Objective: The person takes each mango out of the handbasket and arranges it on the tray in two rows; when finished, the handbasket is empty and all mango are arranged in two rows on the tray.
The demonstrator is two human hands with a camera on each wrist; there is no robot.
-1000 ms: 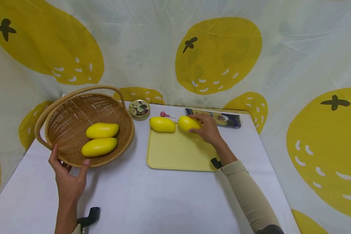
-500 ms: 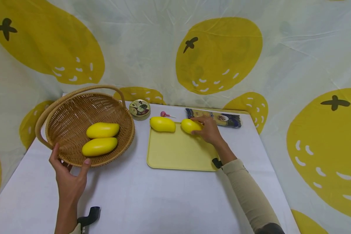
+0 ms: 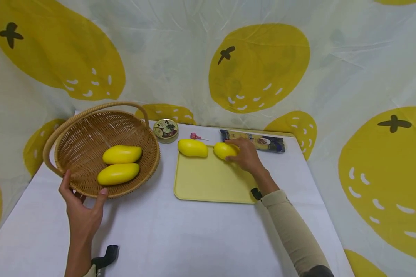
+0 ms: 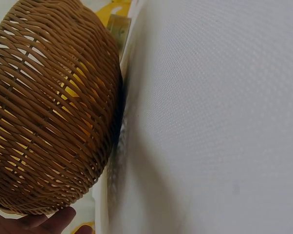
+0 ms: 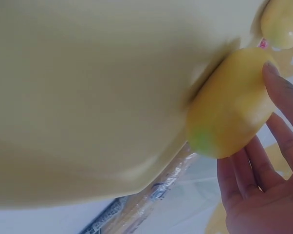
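Note:
My left hand [image 3: 84,215] grips the near rim of a brown wicker basket [image 3: 79,134], its thumb over the edge. The basket tilts toward me, and two yellow mangoes [image 3: 122,154] lie inside it. On the right, my right hand [image 3: 247,156] holds another yellow mango [image 3: 224,151] at the far edge of a pale yellow tray [image 3: 211,181]. Thumb and fingers lie around this mango [image 5: 231,105] in the right wrist view, where its lower end looks greenish. One more mango [image 3: 193,148] rests at the tray's far left corner.
Behind the tray lie a pink lollipop [image 3: 195,135] and a dark-ended plastic packet [image 3: 272,142]. A round tin [image 3: 165,130] stands between basket and tray. White cloth [image 3: 180,238] covers the table, and a fruit-printed curtain [image 3: 180,57] hangs behind.
The mango in my right hand has shifted slightly right and down onto the tray's far edge. My left hand and the basket have stayed in place.

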